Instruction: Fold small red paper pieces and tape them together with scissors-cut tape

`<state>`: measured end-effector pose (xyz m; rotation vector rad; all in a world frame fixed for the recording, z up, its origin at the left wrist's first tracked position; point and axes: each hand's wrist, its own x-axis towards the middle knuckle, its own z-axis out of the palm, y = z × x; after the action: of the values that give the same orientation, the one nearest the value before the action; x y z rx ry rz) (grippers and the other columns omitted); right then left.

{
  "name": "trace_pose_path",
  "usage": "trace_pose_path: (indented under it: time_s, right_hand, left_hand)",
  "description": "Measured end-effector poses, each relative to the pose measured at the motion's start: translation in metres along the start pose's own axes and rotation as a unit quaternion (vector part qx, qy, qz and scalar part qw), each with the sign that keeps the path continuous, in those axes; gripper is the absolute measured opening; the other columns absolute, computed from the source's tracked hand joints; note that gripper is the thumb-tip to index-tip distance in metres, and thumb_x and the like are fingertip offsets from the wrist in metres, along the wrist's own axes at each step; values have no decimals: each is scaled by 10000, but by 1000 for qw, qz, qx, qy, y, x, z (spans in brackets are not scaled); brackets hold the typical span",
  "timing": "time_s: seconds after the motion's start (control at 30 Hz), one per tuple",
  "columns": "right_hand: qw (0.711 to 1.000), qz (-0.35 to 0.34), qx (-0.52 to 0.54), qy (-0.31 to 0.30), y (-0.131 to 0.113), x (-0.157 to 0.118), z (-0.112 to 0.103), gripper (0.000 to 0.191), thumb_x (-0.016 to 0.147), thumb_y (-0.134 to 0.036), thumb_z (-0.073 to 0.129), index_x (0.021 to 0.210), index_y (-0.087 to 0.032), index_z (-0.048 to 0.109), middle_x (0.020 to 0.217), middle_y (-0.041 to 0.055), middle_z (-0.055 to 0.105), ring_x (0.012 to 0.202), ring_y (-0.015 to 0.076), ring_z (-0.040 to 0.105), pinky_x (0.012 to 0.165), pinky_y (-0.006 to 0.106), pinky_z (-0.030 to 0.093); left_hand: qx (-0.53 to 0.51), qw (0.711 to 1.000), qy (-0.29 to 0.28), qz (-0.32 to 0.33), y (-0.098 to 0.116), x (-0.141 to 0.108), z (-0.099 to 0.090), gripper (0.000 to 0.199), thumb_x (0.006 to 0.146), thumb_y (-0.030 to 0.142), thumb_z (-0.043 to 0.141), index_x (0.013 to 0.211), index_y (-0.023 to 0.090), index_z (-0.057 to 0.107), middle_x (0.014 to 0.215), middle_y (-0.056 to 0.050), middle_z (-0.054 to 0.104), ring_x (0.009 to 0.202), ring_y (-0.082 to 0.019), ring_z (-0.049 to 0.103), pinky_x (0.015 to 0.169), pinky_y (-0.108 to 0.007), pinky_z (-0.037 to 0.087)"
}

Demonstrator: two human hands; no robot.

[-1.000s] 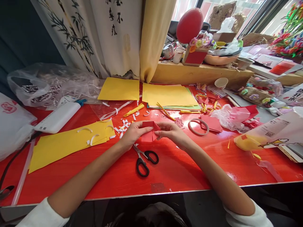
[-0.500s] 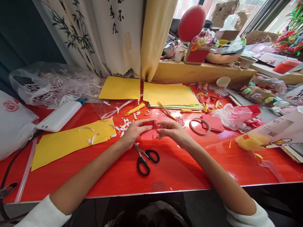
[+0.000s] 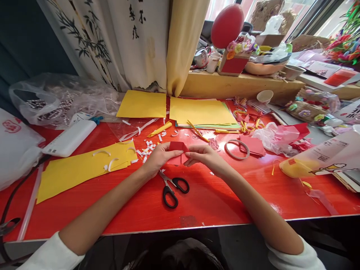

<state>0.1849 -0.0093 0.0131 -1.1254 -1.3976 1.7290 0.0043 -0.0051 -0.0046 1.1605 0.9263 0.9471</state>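
Between my two hands is a small piece of folded red paper (image 3: 177, 147), held just above the table. My left hand (image 3: 159, 159) grips its left side, thumb lying across the front. On the right edge, my right hand (image 3: 203, 156) pinches the paper between thumb and fingers. Part of the paper is covered by the fingers. Below my left hand lie black-handled scissors (image 3: 171, 189), blades pointing up and partly open. Small white paper scraps (image 3: 146, 150) are scattered beside my left hand.
Yellow sheets (image 3: 84, 165) lie left, more yellow paper (image 3: 202, 111) at the back. Right of my hands are a tape roll (image 3: 237, 150), red paper squares (image 3: 253, 145) and a drink cup (image 3: 315, 157). A white power bank (image 3: 70, 138) and plastic bag (image 3: 56, 99) sit left.
The red paper has tilted in my fingers, so a darker upper panel now shows. Both hands stay in nearly the same place, still holding it.
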Motion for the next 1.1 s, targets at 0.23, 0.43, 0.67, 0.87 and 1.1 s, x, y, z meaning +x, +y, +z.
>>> trace_pose_path:
  time_s: [0.23, 0.43, 0.67, 0.87, 1.1]
  right_hand:
    - [999, 10, 29, -17, -1, -1, -2, 349, 718, -263, 710, 1029, -108, 682, 697, 51, 710, 604, 141, 683, 605, 250, 553]
    - [999, 19, 45, -17, 0, -2, -4, 310, 709, -263, 723, 974, -106, 686, 704, 58, 709, 623, 139, 688, 611, 244, 556]
    - [999, 27, 4, -17, 2, -1, -1, 266, 669, -330, 761, 770, -120, 632, 609, 25, 667, 551, 138, 672, 573, 244, 548]
    - [1000, 21, 7, -14, 2, 0, -1, 280, 737, -381, 703, 812, -119, 640, 646, 32, 673, 613, 153, 692, 603, 254, 558]
    - [999, 37, -15, -27, 0, -3, 1, 298, 718, -386, 707, 817, -115, 636, 590, 30, 673, 548, 145, 676, 567, 249, 547]
  left_hand:
    - [-31, 999, -17, -30, 5, -3, 1, 241, 688, 275, 720, 892, 147, 715, 796, -27, 703, 640, -105, 585, 585, -227, 476]
    - [-37, 998, -17, -43, 6, -2, -2, 271, 672, 309, 730, 887, 147, 705, 742, -19, 677, 603, -106, 563, 557, -233, 451]
    - [50, 999, -6, -12, 3, -3, 3, 277, 689, 344, 723, 861, 139, 652, 792, -7, 647, 698, -100, 554, 643, -209, 415]
    - [31, 999, 15, -4, 0, -3, 4, 272, 686, 362, 721, 798, 141, 609, 732, 17, 613, 639, -83, 518, 595, -193, 391]
    - [21, 998, -52, 2, 3, -3, 2, 247, 731, 343, 682, 883, 148, 686, 849, -26, 678, 758, -124, 596, 705, -224, 442]
